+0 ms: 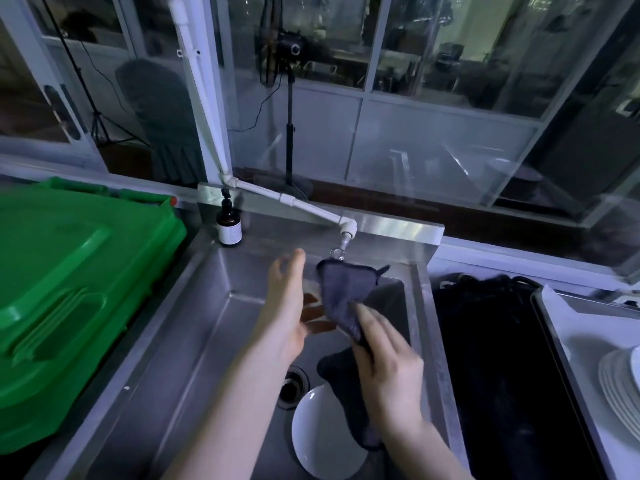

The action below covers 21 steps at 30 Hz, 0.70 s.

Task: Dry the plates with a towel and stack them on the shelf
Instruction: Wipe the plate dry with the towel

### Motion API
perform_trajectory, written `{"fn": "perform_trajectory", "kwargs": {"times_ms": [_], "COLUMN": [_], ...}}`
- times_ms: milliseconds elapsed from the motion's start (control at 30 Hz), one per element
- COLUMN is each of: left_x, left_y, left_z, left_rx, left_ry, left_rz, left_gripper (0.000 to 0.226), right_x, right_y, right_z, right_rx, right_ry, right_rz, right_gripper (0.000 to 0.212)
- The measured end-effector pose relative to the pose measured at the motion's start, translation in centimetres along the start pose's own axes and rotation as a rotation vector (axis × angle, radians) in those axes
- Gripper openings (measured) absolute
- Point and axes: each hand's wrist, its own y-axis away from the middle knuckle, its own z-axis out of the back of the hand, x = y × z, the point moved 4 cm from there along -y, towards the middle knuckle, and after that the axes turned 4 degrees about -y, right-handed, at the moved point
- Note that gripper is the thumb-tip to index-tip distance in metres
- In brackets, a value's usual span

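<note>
Right hand [384, 362] gripped the dark towel [346, 292], fingers curled round it, with the cloth bunched up just under the tap [343, 244]. Left hand [284, 306] was open with fingers straight, just beside the towel. One white plate [325, 434] lay in the sink [173, 323] by the drain; the stack of plates [623, 386] sat well apart at far right

A steel sink [194, 327] filled the middle. On its basin floor a white plate [322, 441] lay at six o'clock, with the drain [292, 389] just beside it at its eleven o'clock. A brown pump bottle [229, 225] stood on the sink's back ledge at ten o'clock. At three o'clock a white surface [581, 327] carried a stack of white plates [620, 393].
</note>
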Motion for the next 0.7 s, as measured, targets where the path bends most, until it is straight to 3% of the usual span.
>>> {"fn": "perform_trajectory", "kwargs": {"times_ms": [100, 233, 300, 367, 533, 600, 700], "left_x": [0.5, 1.2, 1.4, 1.5, 0.9, 0.4, 0.2], "left_y": [-0.4, -0.8, -0.6, -0.9, -0.8, -0.6, -0.1], "left_z": [0.8, 2.1, 2.1, 2.4, 3.1, 3.1, 2.5], "left_rx": [-0.037, -0.027, 0.074, 0.087, 0.162, 0.182, 0.189], "left_ry": [-0.011, 0.113, 0.182, 0.193, 0.216, 0.201, 0.144], "left_rz": [0.007, 0.031, 0.058, -0.035, -0.239, -0.287, -0.367], "left_gripper": [0.018, 0.006, 0.02, 0.017, 0.023, 0.025, 0.023], "right_x": [1.0, 1.2, 1.0, 0.9, 0.4, 1.1, 2.4], "right_y": [1.3, 2.3, 2.2, 1.7, 0.4, 0.2, -1.0], "right_z": [-0.7, -1.5, -1.5, -1.3, -0.3, -0.5, -1.7], "right_rx": [0.014, 0.147, 0.244, 0.288, 0.177, 0.207, 0.385], "right_ry": [0.059, 0.014, 0.024, 0.016, 0.092, 0.127, 0.075], "right_rz": [0.096, 0.1, 0.088, 0.079, -0.039, 0.035, 0.168], "right_gripper": [0.039, 0.037, 0.043, 0.047, 0.043, 0.045, 0.052]}}
